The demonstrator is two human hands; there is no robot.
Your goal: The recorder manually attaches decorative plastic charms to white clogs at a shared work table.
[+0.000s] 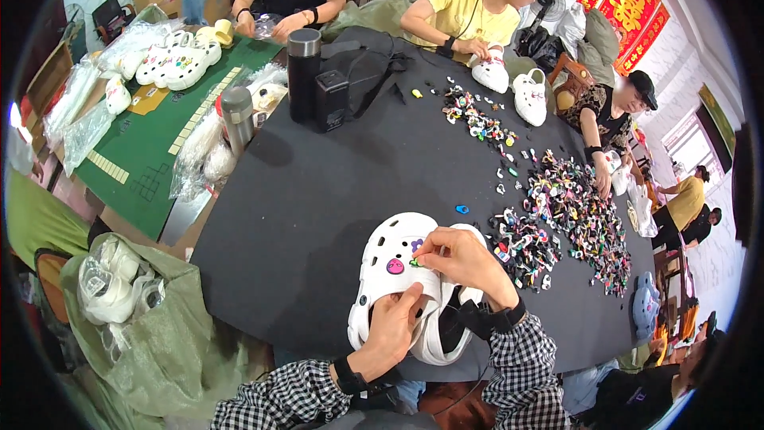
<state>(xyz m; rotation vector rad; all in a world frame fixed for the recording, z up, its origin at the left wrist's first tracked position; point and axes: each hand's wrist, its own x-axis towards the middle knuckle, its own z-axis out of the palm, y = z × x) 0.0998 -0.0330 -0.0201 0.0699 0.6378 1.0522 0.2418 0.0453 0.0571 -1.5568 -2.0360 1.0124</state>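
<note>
A white clog (pixel 380 248) with round holes lies on the dark table in front of me, next to a second white clog partly hidden behind my hands. My left hand (pixel 388 326) grips the near clog, its thumb on the upper. With pinched fingers my right hand (pixel 461 259) holds a small green shoe charm (pixel 415 262) against the clog's top. A pink round charm (pixel 395 266) and a purple flower charm (pixel 417 245) sit on the upper beside it. Part of the green charm is hidden by my fingertips.
A large pile of small colourful charms (pixel 577 207) spreads to the right. A blue charm (pixel 461 209) lies nearer. Black flask (pixel 304 72), grey flask (pixel 237 119) and a black bag (pixel 362 72) stand at the back left. Co-workers handle clogs across the table. A green sack (pixel 171 326) stands left.
</note>
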